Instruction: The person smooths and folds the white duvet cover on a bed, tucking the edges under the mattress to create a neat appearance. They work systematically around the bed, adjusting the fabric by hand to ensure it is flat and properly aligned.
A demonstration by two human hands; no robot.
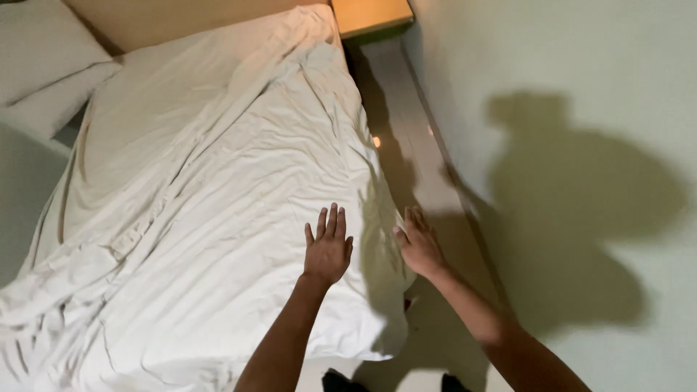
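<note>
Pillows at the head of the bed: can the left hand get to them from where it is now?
Probably not. The left hand lies flat on the white sheet near the bed's foot; the pillows sit at the far corner.

Dim, warm indoor light, coming from behind and left of the hands. Large soft-edged shadow of head and shoulders on the pale wall [581,203], right of the right hand [420,245]. Darker band beneath it along the bed edge. White sheet [218,218] left of the left hand [328,250] evenly lit, creases crisp. Slight softness, straight lines leaning toward the corners.
</note>
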